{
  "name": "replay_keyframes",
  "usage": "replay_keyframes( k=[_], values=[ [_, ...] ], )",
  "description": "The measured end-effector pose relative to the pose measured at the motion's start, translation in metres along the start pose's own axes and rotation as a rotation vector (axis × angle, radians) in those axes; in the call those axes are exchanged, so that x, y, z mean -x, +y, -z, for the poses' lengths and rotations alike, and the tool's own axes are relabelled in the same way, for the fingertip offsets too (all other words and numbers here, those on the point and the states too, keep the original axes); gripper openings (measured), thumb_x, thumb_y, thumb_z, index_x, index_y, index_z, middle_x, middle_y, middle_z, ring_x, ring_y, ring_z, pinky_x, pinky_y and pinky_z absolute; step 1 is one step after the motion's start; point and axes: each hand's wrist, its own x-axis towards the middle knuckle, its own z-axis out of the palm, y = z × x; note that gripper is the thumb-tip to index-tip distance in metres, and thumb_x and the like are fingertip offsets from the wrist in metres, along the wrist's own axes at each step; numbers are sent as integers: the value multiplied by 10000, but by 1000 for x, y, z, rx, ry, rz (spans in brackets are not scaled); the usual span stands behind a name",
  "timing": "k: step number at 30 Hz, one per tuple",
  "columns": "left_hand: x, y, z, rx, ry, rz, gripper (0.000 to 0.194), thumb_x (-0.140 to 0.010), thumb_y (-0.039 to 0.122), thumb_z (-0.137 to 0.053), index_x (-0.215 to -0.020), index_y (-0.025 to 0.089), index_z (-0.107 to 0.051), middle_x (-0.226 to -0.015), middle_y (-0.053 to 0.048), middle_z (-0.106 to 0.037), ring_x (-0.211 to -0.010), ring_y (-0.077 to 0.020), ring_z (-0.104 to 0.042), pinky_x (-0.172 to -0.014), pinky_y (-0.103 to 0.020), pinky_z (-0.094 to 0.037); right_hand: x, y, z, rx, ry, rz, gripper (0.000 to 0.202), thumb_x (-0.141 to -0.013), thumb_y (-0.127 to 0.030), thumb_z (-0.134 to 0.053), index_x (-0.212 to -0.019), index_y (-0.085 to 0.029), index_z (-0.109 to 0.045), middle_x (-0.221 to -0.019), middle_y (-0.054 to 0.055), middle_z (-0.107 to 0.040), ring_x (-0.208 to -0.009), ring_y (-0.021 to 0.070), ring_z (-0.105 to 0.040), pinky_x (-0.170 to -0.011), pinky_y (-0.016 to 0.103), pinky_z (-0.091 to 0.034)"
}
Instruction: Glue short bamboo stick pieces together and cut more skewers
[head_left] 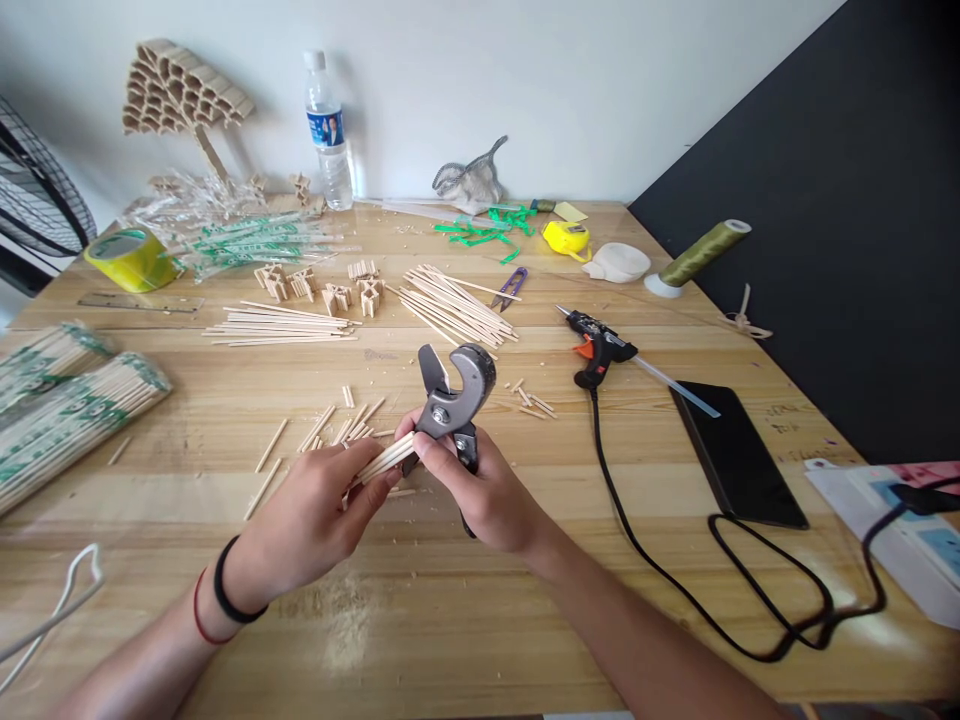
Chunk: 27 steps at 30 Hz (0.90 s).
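My left hand (322, 495) is closed around a few thin wooden sticks (390, 456), which point up and to the right. In my right hand (491, 495) is a grey pipe cutter (457, 395), its hooked jaw and blade pointing away from me and spread apart. The sticks' far ends reach my right thumb, beside the cutter's body, and fingers hide part of both. Short cut stick pieces (309, 428) lie just beyond my left hand, and more cut pieces (534, 402) lie right of the cutter.
Long loose sticks (454, 308) and small glued stick blocks (337, 298) lie farther back. A glue gun (598, 345) with its black cable (622, 520) and a black tablet (739, 455) occupy the right. Packed stick bundles (82, 425) lie left; a bottle (327, 135) stands behind.
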Motion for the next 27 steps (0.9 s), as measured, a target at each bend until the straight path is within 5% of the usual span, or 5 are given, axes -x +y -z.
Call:
replay_keyframes(
  k=[27],
  values=[
    [0,-2,0,-2,-16,12,282,-1080,257,-495,-801,227,-466,-628,75,-417,-545,-119,-394,-562,-266,-290,0,0,0,6,-4,-1,252,-1045,-437,-526,-966,-215,-615,-866,27,-577,-860,207,-552,-817,324,-463]
  ],
)
